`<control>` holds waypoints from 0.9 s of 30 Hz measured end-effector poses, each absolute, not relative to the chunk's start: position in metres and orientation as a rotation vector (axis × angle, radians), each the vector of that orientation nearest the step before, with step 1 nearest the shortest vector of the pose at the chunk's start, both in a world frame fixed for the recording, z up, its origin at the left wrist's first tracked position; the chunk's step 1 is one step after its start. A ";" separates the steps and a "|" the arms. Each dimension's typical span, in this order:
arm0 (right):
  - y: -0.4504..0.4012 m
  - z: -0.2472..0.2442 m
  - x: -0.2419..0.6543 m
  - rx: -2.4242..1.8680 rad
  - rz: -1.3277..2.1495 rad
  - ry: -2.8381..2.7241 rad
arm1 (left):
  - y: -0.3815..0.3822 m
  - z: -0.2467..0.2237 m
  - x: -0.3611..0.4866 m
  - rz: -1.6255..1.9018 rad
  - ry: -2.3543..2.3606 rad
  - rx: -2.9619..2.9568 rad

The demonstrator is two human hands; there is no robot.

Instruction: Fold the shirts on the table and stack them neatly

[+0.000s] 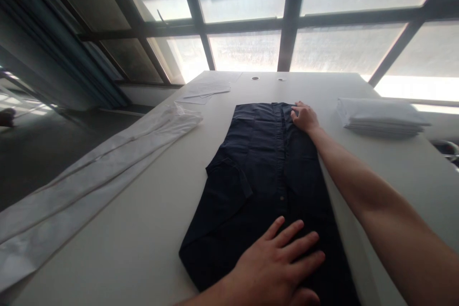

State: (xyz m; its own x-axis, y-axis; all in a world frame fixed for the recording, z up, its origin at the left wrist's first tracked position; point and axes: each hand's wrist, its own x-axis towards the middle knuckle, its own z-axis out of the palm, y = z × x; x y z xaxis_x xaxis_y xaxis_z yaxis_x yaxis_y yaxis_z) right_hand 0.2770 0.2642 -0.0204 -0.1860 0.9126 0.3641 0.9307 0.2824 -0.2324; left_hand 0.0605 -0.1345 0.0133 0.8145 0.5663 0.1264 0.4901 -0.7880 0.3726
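Two hands on one dark garment [256, 148], which lies flat down the middle of the white worktop [136, 244], long side running away from us. Our left hand [278, 260] is palm down on the near part, fingers spread wide, so that grip is open and just pressing, not clutching anything. Our right hand [304, 115] is up at the far right corner, fingers loosely bent over the edge; can't tell if that grip has a pinch of fabric or is only resting there. We'd guess one hand steadies the cloth while the other minds the corner. The left side has a flap [224, 191] turned in over the body, probably so the outline stays narrow.

As for the rest: long white cloth [107, 167] runs along the left edge, some papers [208, 90] sit at the far left, and a folded white pile [383, 114] sits to the right, well apart from the garment. Biggest nuisance is us, tbh: our right forearm [373, 201] hides some worktop, and our left hand covers the near fabric. Bright windows [247, 50] behind don't help with dark detail either.
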 end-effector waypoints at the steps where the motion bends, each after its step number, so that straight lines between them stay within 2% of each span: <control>1: 0.256 -0.020 0.276 -1.616 -0.069 -2.117 | -0.135 0.016 0.060 0.319 0.807 2.663; 8: 0.187 -0.014 0.284 -1.477 0.181 -2.238 | -0.137 0.026 0.060 0.293 0.831 2.618; 16: 0.069 -0.020 0.265 -1.374 0.178 -2.482 | -0.138 0.024 0.063 0.300 0.838 2.590; 19: 0.074 -0.023 0.255 -1.499 0.195 -2.497 | -0.139 0.024 0.064 0.305 0.835 2.585; 27: 0.168 -0.015 0.239 -1.825 0.209 -2.354 | -0.139 0.023 0.063 0.301 0.824 2.627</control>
